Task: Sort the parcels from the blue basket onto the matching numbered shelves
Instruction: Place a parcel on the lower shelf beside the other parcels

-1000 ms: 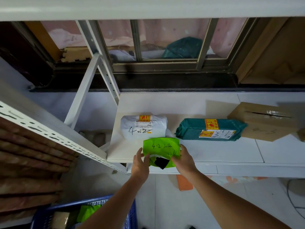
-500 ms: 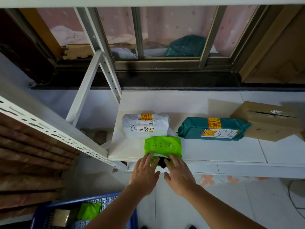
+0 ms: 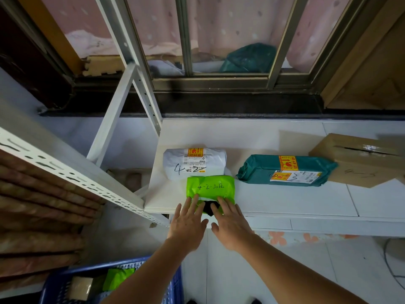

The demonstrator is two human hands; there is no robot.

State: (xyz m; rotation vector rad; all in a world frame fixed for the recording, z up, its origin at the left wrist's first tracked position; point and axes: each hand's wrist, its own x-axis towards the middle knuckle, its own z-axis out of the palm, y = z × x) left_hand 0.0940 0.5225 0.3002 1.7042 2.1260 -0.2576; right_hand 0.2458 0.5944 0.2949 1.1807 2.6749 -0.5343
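On the shelf (image 3: 285,200) near edge, we pressed both hands, left (image 3: 189,224) and right (image 3: 230,224), fingers spread flat, onto the green parcel (image 3: 210,186).

on the shelf (image 3: 285,200), the 4-2 marked soft parcel (image 3: 210,186) lies at the front edge, at 12 o'clock from both hands. directly behind it, touching, lies a bagged parcel (image 3: 195,163). at 3 o'clock from that one lies a long wrapped parcel (image 3: 287,170), with a cardboard box (image 3: 359,159) touching its far end. the basket (image 3: 173,288) sits at 7 o'clock, below the shelf, holding more parcels (image 3: 118,279).
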